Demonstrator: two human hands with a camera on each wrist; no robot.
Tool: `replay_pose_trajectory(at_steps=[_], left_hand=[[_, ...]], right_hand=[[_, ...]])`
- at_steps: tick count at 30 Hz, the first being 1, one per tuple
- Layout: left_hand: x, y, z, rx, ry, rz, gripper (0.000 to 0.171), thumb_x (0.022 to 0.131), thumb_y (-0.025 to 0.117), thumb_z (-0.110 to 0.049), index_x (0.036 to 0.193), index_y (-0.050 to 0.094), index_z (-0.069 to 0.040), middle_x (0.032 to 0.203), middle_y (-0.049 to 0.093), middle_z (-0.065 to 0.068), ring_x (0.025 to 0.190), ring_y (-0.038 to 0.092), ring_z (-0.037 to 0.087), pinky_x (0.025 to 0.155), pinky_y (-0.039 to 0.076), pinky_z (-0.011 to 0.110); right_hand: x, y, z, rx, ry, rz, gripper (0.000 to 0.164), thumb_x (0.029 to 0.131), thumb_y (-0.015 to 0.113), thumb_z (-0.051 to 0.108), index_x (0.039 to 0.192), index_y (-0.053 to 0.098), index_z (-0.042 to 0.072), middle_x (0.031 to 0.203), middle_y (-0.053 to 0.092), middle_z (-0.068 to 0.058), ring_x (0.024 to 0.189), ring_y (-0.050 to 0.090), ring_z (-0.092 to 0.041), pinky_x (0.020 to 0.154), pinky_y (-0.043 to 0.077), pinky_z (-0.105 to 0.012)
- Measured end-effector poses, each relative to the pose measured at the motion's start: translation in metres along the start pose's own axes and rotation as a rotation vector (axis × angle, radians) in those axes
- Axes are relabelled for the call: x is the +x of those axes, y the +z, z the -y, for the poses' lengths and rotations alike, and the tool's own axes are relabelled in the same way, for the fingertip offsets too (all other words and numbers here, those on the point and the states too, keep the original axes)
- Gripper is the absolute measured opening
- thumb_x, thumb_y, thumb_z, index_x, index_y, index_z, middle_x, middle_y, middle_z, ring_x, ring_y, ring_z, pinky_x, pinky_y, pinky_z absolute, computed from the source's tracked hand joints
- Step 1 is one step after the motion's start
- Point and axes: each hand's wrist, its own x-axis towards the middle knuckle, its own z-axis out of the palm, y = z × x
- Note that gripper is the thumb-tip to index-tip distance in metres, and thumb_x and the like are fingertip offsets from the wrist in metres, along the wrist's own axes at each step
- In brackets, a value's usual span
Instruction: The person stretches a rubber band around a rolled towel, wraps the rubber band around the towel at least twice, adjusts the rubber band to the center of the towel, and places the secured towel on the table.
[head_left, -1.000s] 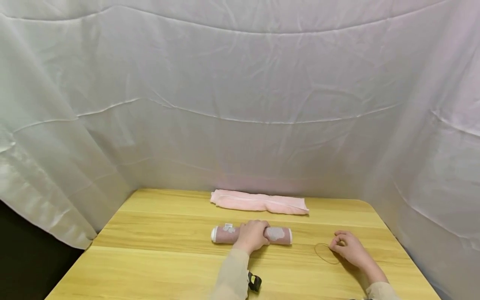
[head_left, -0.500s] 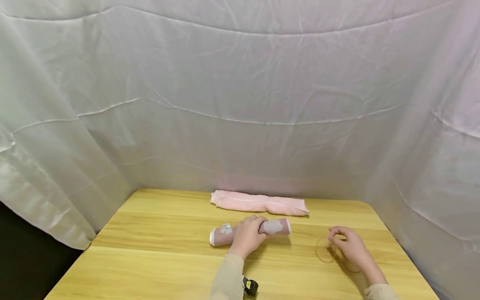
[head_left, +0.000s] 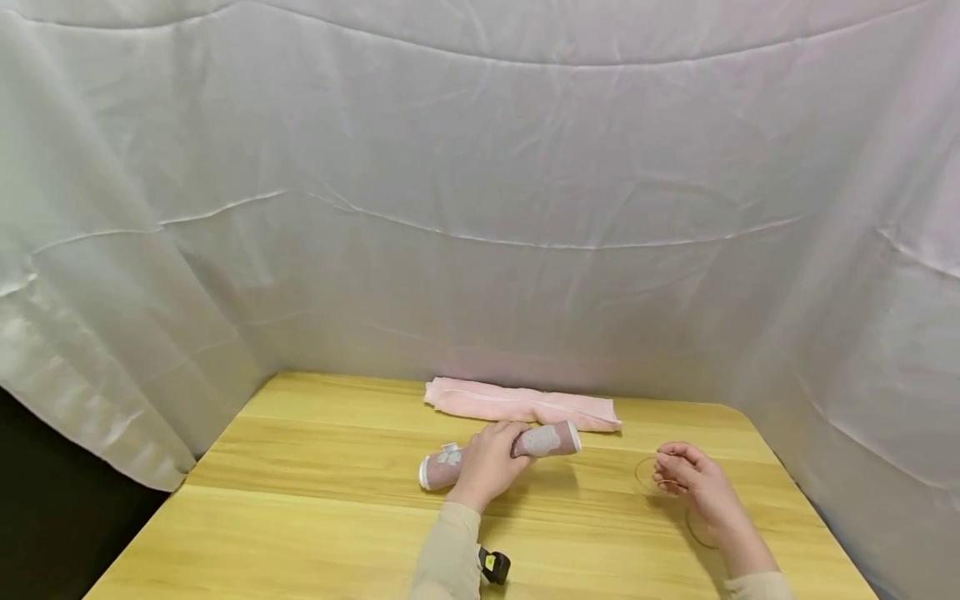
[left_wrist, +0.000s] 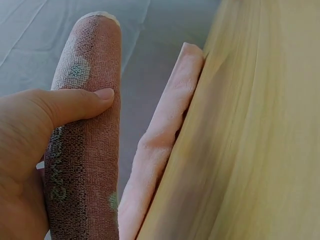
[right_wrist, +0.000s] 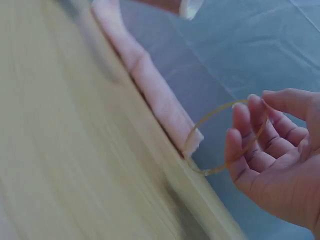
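Observation:
In the head view my left hand [head_left: 491,467] grips a rolled mauve towel [head_left: 551,439] with pale grey patches around its middle. The roll is tilted, its right end raised off the table. The left wrist view shows the thumb lying across the towel roll [left_wrist: 100,150]; the other fingers are mostly hidden behind it. Off to the right, my right hand [head_left: 705,483] is held above the table. Between thumb and fingertips it pinches a thin yellowish rubber band [right_wrist: 216,109], which hangs as a loose loop in front of the curled fingers.
Behind the left hand, a folded pink towel [head_left: 517,402] lies along the table's far edge. The wood-grain table [head_left: 315,517] meets pale hanging curtains [head_left: 480,183] at the back and sides. A small black device [head_left: 495,567] sits at the left wrist.
My left hand has lifted the mauve towel roll's right end, tilting it from flat. My right hand has raised the rubber band slightly off the table.

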Motion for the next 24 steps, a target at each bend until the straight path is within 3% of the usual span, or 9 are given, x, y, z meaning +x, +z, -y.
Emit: replay_pose_trajectory(at_steps=[5, 8, 16, 24], left_hand=[[0.001, -0.002, 0.002, -0.038, -0.015, 0.011, 0.040, 0.082, 0.075, -0.034, 0.119, 0.066, -0.021, 0.118, 0.069, -0.004, 0.108, 0.065, 0.018, 0.091, 0.051, 0.042], [0.001, -0.004, 0.004, -0.065, -0.031, 0.018, 0.041, 0.082, 0.076, -0.034, 0.120, 0.066, -0.023, 0.117, 0.069, -0.004, 0.109, 0.064, 0.017, 0.093, 0.050, 0.041], [0.002, -0.004, 0.005, -0.101, -0.034, 0.033, 0.042, 0.082, 0.076, -0.033, 0.121, 0.066, -0.021, 0.119, 0.069, -0.004, 0.111, 0.063, 0.017, 0.095, 0.050, 0.040], [0.002, -0.001, -0.005, -0.104, -0.004, 0.056, 0.040, 0.082, 0.076, -0.033, 0.120, 0.066, -0.023, 0.121, 0.068, -0.006, 0.111, 0.064, 0.016, 0.096, 0.051, 0.038]], right_hand=[[0.001, -0.010, -0.004, 0.414, 0.017, 0.243, 0.036, 0.106, 0.029, 0.009, 0.111, 0.064, 0.018, 0.097, 0.068, 0.005, 0.088, 0.065, -0.009, 0.079, 0.054, -0.024], [0.004, -0.013, -0.008, 0.548, 0.040, 0.347, 0.045, 0.106, 0.021, 0.008, 0.118, 0.063, 0.017, 0.105, 0.068, 0.003, 0.095, 0.064, -0.011, 0.083, 0.053, -0.025], [0.006, -0.012, -0.015, 0.648, 0.032, 0.393, 0.049, 0.103, 0.019, -0.005, 0.120, 0.062, 0.013, 0.109, 0.067, 0.001, 0.093, 0.063, -0.010, 0.076, 0.051, -0.021], [0.006, -0.006, -0.016, 0.698, 0.007, 0.449, 0.051, 0.100, 0.017, -0.010, 0.122, 0.058, 0.012, 0.110, 0.066, -0.002, 0.093, 0.063, -0.012, 0.073, 0.050, -0.019]])
